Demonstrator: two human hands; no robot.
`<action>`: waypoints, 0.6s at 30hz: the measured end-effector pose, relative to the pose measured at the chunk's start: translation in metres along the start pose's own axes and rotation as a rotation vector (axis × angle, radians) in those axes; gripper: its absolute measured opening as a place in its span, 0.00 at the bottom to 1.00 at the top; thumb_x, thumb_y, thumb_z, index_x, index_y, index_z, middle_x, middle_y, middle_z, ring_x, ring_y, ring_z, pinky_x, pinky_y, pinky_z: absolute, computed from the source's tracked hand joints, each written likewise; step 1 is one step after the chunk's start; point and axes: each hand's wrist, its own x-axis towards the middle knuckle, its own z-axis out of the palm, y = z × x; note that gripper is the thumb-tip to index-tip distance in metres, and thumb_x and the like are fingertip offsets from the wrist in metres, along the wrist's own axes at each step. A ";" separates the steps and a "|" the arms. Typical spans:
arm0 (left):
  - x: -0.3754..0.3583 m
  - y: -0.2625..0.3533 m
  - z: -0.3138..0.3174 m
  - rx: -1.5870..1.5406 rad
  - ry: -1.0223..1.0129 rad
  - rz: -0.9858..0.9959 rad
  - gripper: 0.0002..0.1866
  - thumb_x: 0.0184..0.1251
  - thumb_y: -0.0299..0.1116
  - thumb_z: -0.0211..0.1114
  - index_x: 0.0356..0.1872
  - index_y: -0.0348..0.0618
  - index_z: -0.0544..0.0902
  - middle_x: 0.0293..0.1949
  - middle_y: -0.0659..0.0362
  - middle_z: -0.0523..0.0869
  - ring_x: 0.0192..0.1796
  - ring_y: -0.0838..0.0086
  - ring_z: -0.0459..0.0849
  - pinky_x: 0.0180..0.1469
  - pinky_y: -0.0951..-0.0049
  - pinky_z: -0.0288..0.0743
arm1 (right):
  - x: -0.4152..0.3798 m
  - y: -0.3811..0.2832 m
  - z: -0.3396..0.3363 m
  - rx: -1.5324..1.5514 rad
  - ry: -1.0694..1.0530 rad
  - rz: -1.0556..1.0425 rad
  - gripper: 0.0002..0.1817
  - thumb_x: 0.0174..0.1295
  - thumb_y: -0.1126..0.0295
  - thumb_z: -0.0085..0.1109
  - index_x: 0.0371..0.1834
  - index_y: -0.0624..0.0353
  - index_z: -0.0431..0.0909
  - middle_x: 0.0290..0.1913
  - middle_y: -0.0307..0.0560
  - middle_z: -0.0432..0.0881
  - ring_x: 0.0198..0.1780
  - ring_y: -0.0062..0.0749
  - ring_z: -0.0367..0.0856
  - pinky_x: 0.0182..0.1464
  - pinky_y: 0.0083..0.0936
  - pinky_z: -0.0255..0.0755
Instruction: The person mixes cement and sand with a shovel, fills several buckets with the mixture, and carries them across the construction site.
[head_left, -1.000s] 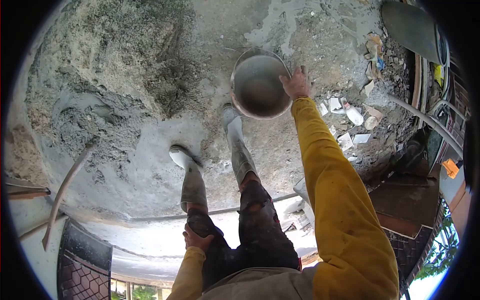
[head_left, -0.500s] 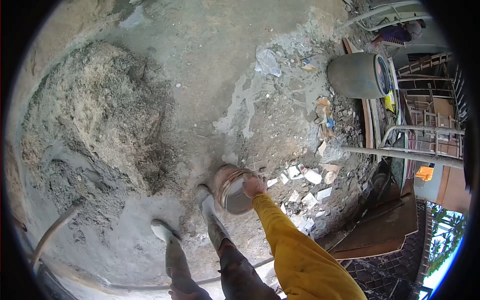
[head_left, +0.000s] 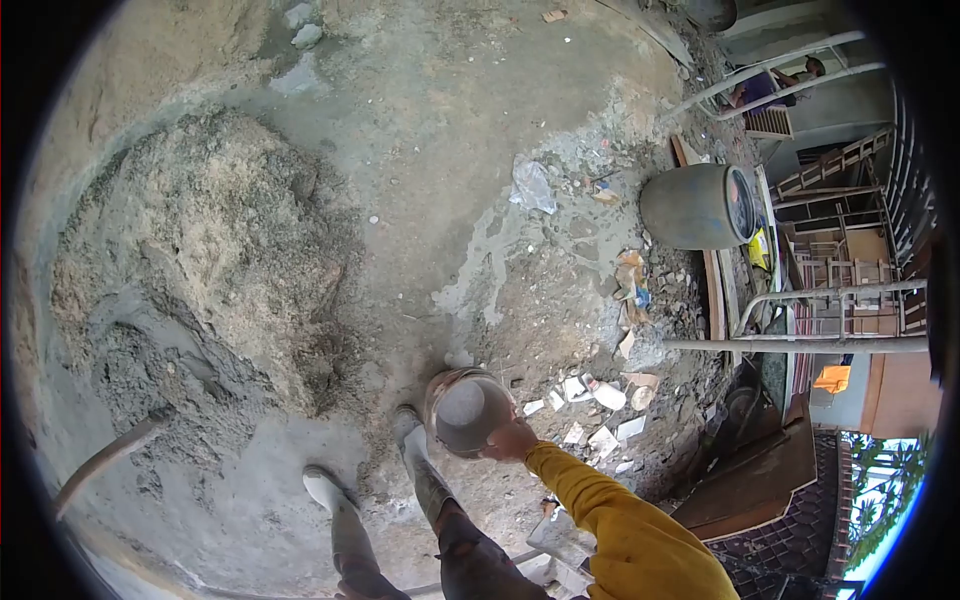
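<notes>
My right hand (head_left: 511, 440), in a yellow sleeve, is closed on the rim of a round bucket (head_left: 440, 388) on the ground. The bucket leans so that its grey inside faces me. Just left of the bucket stand my legs in muddy white boots (head_left: 322, 488). My left hand is out of view. A large heap of sand and grey mortar (head_left: 220, 230) lies to the left, with a long wooden handle (head_left: 112, 465) sticking out of its lower side.
Broken tile pieces (head_left: 603, 440) and rubble lie right of the bucket. A large grey barrel (head_left: 690, 206) stands further right, near metal scaffolding pipes (head_left: 800, 346). A plastic sheet (head_left: 532, 187) lies on the concrete floor. Another person (head_left: 765, 90) is at the far upper right.
The bucket has tipped so that more of its inside shows, with my right hand now lower on its rim. The view has shifted slightly, so the surroundings appear lower.
</notes>
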 end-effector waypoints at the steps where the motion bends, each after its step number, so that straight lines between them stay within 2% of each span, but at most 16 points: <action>1: 0.014 -0.010 0.013 -0.002 -0.004 -0.001 0.72 0.31 0.60 0.81 0.75 0.49 0.41 0.71 0.31 0.52 0.69 0.38 0.61 0.63 0.43 0.68 | -0.003 -0.004 -0.007 0.037 0.034 0.000 0.26 0.59 0.42 0.56 0.23 0.54 0.82 0.28 0.51 0.83 0.33 0.47 0.82 0.42 0.47 0.71; 3: 0.041 -0.025 0.036 -0.011 0.031 -0.016 0.73 0.31 0.60 0.81 0.75 0.51 0.38 0.72 0.33 0.49 0.69 0.36 0.60 0.64 0.42 0.67 | -0.012 -0.015 -0.026 0.077 0.087 -0.011 0.26 0.60 0.43 0.55 0.23 0.55 0.81 0.27 0.51 0.82 0.32 0.49 0.81 0.41 0.46 0.71; 4: 0.031 -0.019 0.030 -0.013 0.026 -0.011 0.73 0.31 0.60 0.81 0.75 0.51 0.38 0.72 0.33 0.49 0.69 0.36 0.60 0.64 0.42 0.67 | -0.015 -0.022 -0.043 0.120 0.149 -0.029 0.26 0.62 0.44 0.55 0.23 0.57 0.81 0.25 0.52 0.81 0.32 0.50 0.81 0.40 0.45 0.72; 6: 0.004 0.000 0.012 0.015 0.122 0.007 0.62 0.34 0.56 0.80 0.72 0.49 0.54 0.67 0.35 0.63 0.67 0.44 0.67 0.62 0.47 0.69 | -0.021 -0.040 -0.091 0.144 0.233 -0.028 0.25 0.63 0.46 0.54 0.22 0.58 0.80 0.24 0.52 0.80 0.31 0.51 0.81 0.38 0.44 0.73; 7: 0.003 0.011 0.008 0.015 0.120 0.004 0.62 0.34 0.56 0.80 0.72 0.49 0.54 0.67 0.35 0.63 0.67 0.44 0.67 0.62 0.47 0.69 | -0.025 -0.050 -0.117 0.176 0.315 -0.029 0.25 0.64 0.47 0.54 0.21 0.58 0.79 0.22 0.53 0.79 0.30 0.52 0.80 0.36 0.42 0.73; 8: 0.005 0.021 0.007 -0.102 0.109 -0.058 0.64 0.29 0.51 0.81 0.70 0.47 0.51 0.66 0.33 0.61 0.68 0.41 0.64 0.65 0.49 0.68 | -0.027 -0.057 -0.139 0.207 0.384 -0.012 0.25 0.64 0.49 0.55 0.20 0.60 0.78 0.21 0.56 0.77 0.26 0.52 0.78 0.31 0.42 0.71; 9: -0.002 0.024 -0.001 -0.212 0.098 -0.135 0.66 0.24 0.46 0.83 0.68 0.46 0.47 0.65 0.30 0.58 0.68 0.38 0.62 0.68 0.51 0.66 | -0.025 -0.060 -0.159 0.265 0.273 0.110 0.27 0.64 0.44 0.52 0.22 0.58 0.79 0.25 0.56 0.79 0.30 0.55 0.80 0.34 0.44 0.73; 10: -0.030 0.033 -0.029 -0.136 0.046 -0.059 0.64 0.24 0.45 0.83 0.67 0.46 0.48 0.66 0.30 0.56 0.69 0.37 0.61 0.68 0.52 0.66 | -0.021 -0.060 -0.172 0.308 0.331 0.105 0.27 0.64 0.45 0.54 0.21 0.59 0.77 0.21 0.57 0.76 0.23 0.53 0.76 0.29 0.42 0.70; 11: -0.031 0.031 -0.030 -0.163 0.022 -0.049 0.65 0.25 0.45 0.83 0.68 0.46 0.47 0.67 0.29 0.54 0.69 0.38 0.60 0.69 0.52 0.65 | -0.015 -0.063 -0.184 0.406 0.377 0.098 0.27 0.64 0.47 0.56 0.19 0.61 0.75 0.18 0.57 0.72 0.20 0.49 0.72 0.27 0.40 0.67; 12: -0.029 0.029 -0.024 -0.138 0.091 -0.050 0.62 0.26 0.45 0.82 0.67 0.49 0.52 0.63 0.34 0.61 0.65 0.40 0.67 0.66 0.52 0.69 | -0.002 -0.054 -0.182 0.519 0.413 0.038 0.28 0.65 0.49 0.57 0.18 0.63 0.74 0.16 0.53 0.69 0.18 0.40 0.71 0.26 0.38 0.67; 13: -0.036 0.032 -0.033 -0.144 0.075 -0.051 0.61 0.26 0.44 0.82 0.67 0.49 0.52 0.62 0.35 0.63 0.65 0.40 0.67 0.65 0.52 0.70 | 0.007 -0.056 -0.191 0.600 0.371 0.076 0.28 0.66 0.51 0.57 0.17 0.64 0.73 0.15 0.48 0.70 0.19 0.30 0.73 0.26 0.34 0.68; 14: -0.040 0.037 -0.038 -0.151 0.053 -0.036 0.61 0.27 0.44 0.81 0.67 0.49 0.52 0.60 0.35 0.64 0.65 0.40 0.68 0.65 0.52 0.70 | 0.019 -0.063 -0.196 0.604 0.361 0.066 0.28 0.66 0.51 0.57 0.17 0.64 0.73 0.15 0.48 0.70 0.19 0.30 0.73 0.26 0.34 0.68; 16: -0.036 0.037 -0.034 -0.147 0.066 -0.032 0.61 0.27 0.43 0.81 0.67 0.49 0.52 0.60 0.36 0.64 0.64 0.40 0.69 0.64 0.51 0.71 | 0.038 -0.071 -0.206 0.809 0.376 0.166 0.27 0.68 0.52 0.56 0.18 0.64 0.75 0.15 0.42 0.72 0.20 0.23 0.73 0.25 0.29 0.71; 18: -0.038 0.036 -0.031 -0.131 0.078 -0.047 0.60 0.27 0.43 0.81 0.67 0.49 0.52 0.60 0.37 0.64 0.63 0.41 0.70 0.63 0.51 0.72 | 0.087 -0.044 -0.185 0.818 0.375 0.131 0.25 0.68 0.53 0.55 0.20 0.64 0.77 0.16 0.41 0.74 0.20 0.24 0.75 0.25 0.28 0.73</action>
